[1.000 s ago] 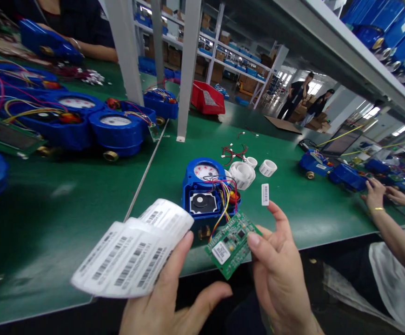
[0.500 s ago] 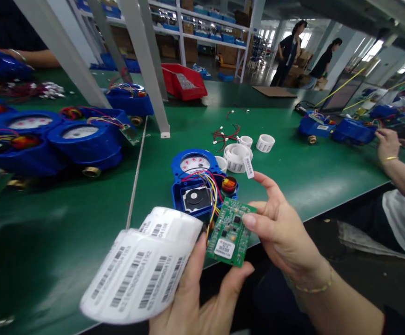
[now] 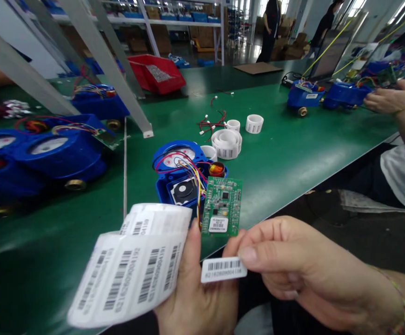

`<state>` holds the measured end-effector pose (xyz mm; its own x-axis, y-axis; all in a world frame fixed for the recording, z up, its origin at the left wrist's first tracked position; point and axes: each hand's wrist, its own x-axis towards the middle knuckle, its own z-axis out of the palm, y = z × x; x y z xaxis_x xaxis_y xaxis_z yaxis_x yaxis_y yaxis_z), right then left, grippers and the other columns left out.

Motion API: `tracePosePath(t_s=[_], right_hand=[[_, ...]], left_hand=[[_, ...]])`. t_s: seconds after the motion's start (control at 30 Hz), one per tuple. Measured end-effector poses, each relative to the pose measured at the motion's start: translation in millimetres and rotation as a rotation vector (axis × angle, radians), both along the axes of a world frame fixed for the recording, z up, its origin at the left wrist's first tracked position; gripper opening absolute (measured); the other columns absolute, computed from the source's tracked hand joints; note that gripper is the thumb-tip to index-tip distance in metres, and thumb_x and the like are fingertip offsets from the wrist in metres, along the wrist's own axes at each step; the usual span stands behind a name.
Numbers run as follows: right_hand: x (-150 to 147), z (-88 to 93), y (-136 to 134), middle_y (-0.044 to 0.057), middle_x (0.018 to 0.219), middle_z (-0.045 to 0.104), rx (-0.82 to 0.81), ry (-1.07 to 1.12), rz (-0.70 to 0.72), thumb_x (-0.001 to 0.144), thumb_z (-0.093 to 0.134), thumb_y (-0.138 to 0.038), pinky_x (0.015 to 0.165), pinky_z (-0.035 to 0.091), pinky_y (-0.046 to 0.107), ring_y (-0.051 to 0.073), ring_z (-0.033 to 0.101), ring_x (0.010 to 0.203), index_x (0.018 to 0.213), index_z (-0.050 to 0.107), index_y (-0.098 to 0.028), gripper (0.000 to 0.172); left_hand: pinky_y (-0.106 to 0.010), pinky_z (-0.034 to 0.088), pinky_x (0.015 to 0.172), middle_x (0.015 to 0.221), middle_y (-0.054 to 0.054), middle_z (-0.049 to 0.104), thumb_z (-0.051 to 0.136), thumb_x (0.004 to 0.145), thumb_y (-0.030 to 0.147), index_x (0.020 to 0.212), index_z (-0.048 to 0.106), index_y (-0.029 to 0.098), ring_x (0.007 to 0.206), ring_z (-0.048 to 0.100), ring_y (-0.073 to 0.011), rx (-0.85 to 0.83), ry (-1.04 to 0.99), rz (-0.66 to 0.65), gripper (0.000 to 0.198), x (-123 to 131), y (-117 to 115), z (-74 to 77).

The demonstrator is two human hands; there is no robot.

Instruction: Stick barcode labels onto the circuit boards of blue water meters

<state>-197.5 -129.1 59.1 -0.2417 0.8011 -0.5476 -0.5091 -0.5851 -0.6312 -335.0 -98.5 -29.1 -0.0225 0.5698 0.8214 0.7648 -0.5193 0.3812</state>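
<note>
My left hand (image 3: 195, 302) holds a green circuit board (image 3: 223, 204) upright between thumb and fingers. Against the back of that thumb hangs a loose strip of barcode labels (image 3: 129, 274); how it is held is partly hidden. My right hand (image 3: 289, 256) pinches a single white barcode label (image 3: 223, 270) by its right end, just below the board. The board carries a small white sticker (image 3: 218, 225). Coloured wires (image 3: 197, 181) run from it to a blue water meter (image 3: 160, 184) on the bench behind, its casing open.
Beyond the meter lie rolls of labels (image 3: 227, 145) and short red-black wires (image 3: 212, 123). Several blue meters (image 3: 59, 153) stand at the left, by a slanted grey post (image 3: 118, 70). A red bin (image 3: 156, 74) sits at the back. A co-worker's hand (image 3: 390, 97) is at right.
My right hand has left the board's edge and come down and nearer, turning the label from its fingertip to lie flat below the board. The board is now more upright; the view has shifted right.
</note>
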Motion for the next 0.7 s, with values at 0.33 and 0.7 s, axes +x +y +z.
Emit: tracePosePath(t_s=[0.33, 0.7], right_hand=[[-3.3, -4.0, 9.0, -0.011, 0.047, 0.038, -0.06, 0.017, -0.067, 0.07, 0.08, -0.032, 0.04, 0.009, 0.022, 0.001, 0.019, 0.039, 0.075, 0.066, -0.012, 0.024], [-5.7, -3.2, 14.2, -0.011, 0.047, 0.039, -0.052, 0.018, -0.051, 0.069, 0.08, -0.031, 0.041, 0.009, 0.023, 0.0, 0.019, 0.039, 0.071, 0.064, -0.013, 0.024]], left_hand=[[-0.042, 0.046, 0.108, 0.109, -0.029, 0.07, 0.086, 0.069, 0.036, 0.104, 0.073, 0.001, 0.119, 0.063, -0.0373, 0.043, 0.066, 0.087, 0.051, 3.5, 8.4, 4.8], [-0.046, 0.04, 0.114, 0.126, -0.02, 0.067, 0.09, 0.063, 0.027, 0.12, 0.068, 0.011, 0.127, 0.056, -0.0362, -0.043, -0.014, -0.005, 0.063, -1.6, 6.1, 0.8]])
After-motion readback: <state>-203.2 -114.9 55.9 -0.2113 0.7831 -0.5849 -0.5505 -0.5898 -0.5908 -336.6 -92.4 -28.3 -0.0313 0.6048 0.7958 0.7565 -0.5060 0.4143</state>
